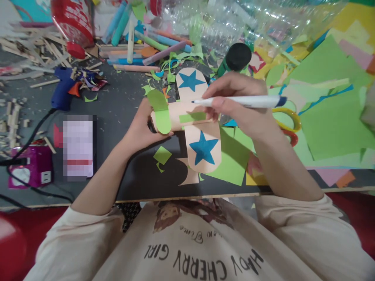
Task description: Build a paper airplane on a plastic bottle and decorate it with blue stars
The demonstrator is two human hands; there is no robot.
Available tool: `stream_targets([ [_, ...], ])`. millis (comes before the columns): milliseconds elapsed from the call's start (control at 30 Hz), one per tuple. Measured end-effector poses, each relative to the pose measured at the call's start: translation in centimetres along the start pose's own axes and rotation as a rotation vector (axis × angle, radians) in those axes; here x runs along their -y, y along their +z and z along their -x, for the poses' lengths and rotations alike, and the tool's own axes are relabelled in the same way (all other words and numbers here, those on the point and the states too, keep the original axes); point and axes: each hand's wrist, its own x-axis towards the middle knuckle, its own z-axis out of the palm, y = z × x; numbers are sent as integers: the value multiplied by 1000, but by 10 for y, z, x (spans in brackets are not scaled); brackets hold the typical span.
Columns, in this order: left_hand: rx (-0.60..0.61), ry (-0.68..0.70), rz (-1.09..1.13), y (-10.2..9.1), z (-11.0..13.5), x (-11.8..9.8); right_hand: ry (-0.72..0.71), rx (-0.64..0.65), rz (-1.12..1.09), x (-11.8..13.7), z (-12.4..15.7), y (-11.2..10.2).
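A paper airplane model (175,113) with a peach tube body lies in front of me. Blue stars (203,148) mark both of its rounded wings, and a green tail piece (163,120) and a green strip (192,117) are on the tube. My left hand (143,127) wraps round the tail end of the model. Between the fingers of my right hand (234,93) is a white marker (249,102), its dark blue tip just above the tube near the far wing. Some right-hand fingers reach behind the tube's other end.
A blue glue gun (63,88), a phone (78,148) and a purple box (31,167) are at left. Behind lie several coloured markers (164,52), a red-labelled bottle (74,27) and a dark green bottle (234,58). Green paper (336,121) and scissors (288,119) are at right.
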Motion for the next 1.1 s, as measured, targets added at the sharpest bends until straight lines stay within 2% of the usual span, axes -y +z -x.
stream_targets([
  [233, 89, -16, 4, 1, 1, -13, -5, 23, 178, 5, 9, 14],
  [300, 111, -21, 1, 2, 0, -13, -12, 47, 172, 7, 10, 16],
  [433, 172, 65, -99, 1, 1, -10, -59, 65, 110, 5, 12, 19],
  [567, 218, 62, -216, -2, 2, -15, 0, 100, 79, 0, 19, 21],
  [733, 241, -15, -280, -3, 3, -25, -16, 112, 81, -4, 22, 22],
  [967, 244, -7, -286, -2, 3, -22, -56, 87, 79, -5, 20, 24],
  [1100, 237, 38, -275, -3, 3, -21, -25, 109, 99, -3, 20, 24],
])
